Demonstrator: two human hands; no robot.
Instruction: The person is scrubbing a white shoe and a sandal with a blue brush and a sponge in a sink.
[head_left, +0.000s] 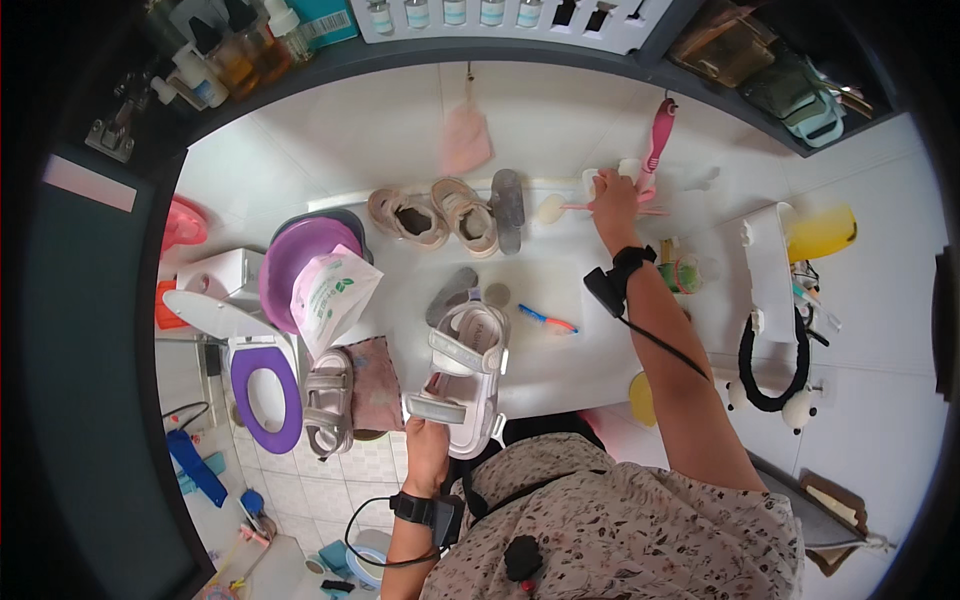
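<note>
My left hand (427, 454) grips the front strap of a pale grey sandal (472, 397), held above the near edge of a white sink (592, 360). My right hand (615, 202) reaches to the back right of the sink, at a small white dish (592, 180); a thin pink handle shows on both sides of its fingers. A blue and orange brush (547, 319) lies in the basin. The matching sandal (328, 403) rests at the left beside a folded cloth (375, 382). What my right fingertips touch is partly hidden.
Beige sneakers (465, 217) and a grey insole (508, 211) stand along the back ledge. Left are a purple basin (281, 262) with a plastic bag (334, 296) and a toilet with a purple seat (291, 397). A dark shelf edge (487, 56) crosses above; a jar (681, 275) stands right.
</note>
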